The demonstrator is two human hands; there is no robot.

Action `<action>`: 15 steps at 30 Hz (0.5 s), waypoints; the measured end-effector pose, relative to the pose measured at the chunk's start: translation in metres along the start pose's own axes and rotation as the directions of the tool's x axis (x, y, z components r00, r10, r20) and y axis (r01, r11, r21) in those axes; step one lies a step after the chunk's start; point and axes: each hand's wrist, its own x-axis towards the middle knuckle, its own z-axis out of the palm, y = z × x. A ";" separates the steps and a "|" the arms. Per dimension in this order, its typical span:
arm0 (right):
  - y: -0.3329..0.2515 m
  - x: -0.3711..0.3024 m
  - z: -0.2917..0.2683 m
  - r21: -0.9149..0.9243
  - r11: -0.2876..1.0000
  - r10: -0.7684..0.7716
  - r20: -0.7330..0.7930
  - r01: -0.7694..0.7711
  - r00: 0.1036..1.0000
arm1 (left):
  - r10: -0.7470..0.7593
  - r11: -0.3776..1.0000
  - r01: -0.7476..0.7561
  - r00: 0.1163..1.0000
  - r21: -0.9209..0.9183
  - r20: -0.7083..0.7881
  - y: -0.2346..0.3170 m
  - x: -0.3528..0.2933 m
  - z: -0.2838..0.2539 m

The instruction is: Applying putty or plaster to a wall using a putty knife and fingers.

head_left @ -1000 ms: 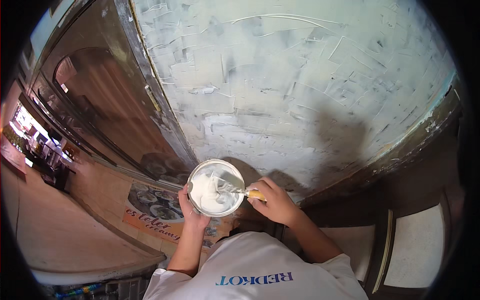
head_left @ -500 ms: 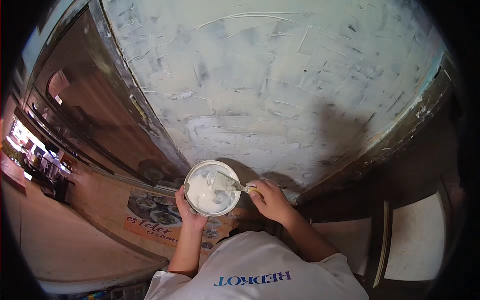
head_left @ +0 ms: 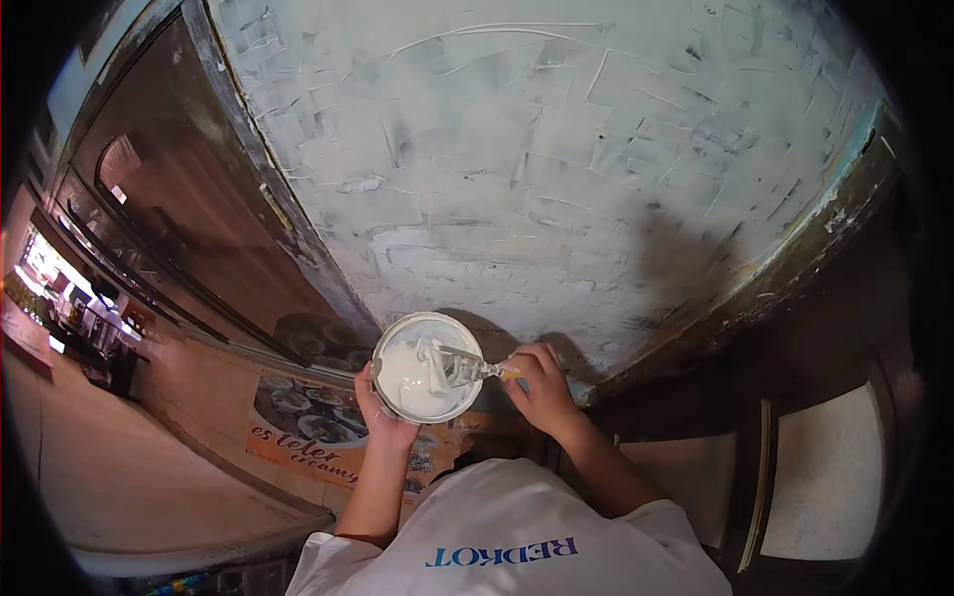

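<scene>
The left hand [head_left: 388, 425] is cupping the tub [head_left: 427, 316] from seven o'clock, seemingly steadying it; the right hand [head_left: 543, 389], at three o'clock, is grasping the putty knife [head_left: 462, 371], angling its blade inward toward white paste [head_left: 409, 379].

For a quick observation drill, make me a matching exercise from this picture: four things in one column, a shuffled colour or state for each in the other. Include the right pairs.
Things
1. left hand
2. right hand
3. wall
4. banner

Colours and states
A. printed in orange and dark tones
B. pale, covered with rough smears
C. holding the tub
D. gripping the scraper

Right pairs: 1-C, 2-D, 3-B, 4-A
</scene>
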 end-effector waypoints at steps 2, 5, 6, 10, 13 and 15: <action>0.002 -0.002 0.003 -0.023 1.000 0.002 -0.048 -0.003 0.999 | -0.003 1.000 0.003 1.000 -0.015 0.007 0.000 -0.001 0.001; 0.001 0.001 0.009 0.105 0.989 0.110 -0.074 -0.102 0.991 | 0.004 1.000 -0.005 1.000 0.018 0.009 -0.001 -0.001 0.001; 0.001 0.002 0.012 0.179 0.971 0.179 -0.090 -0.161 0.980 | 0.005 1.000 -0.005 1.000 0.017 0.003 -0.001 -0.001 0.000; 0.009 0.014 0.026 0.199 0.949 0.274 -0.145 -0.243 0.951 | 0.012 1.000 -0.011 1.000 0.028 -0.015 0.000 -0.002 -0.004; 0.011 0.030 0.036 0.292 0.916 0.329 -0.150 -0.276 0.932 | 0.014 1.000 -0.014 1.000 0.026 -0.019 0.000 -0.001 -0.005; 0.012 0.034 0.047 0.486 0.786 0.476 -0.084 -0.381 0.875 | 0.022 0.999 -0.022 1.000 0.038 -0.011 0.002 -0.002 -0.006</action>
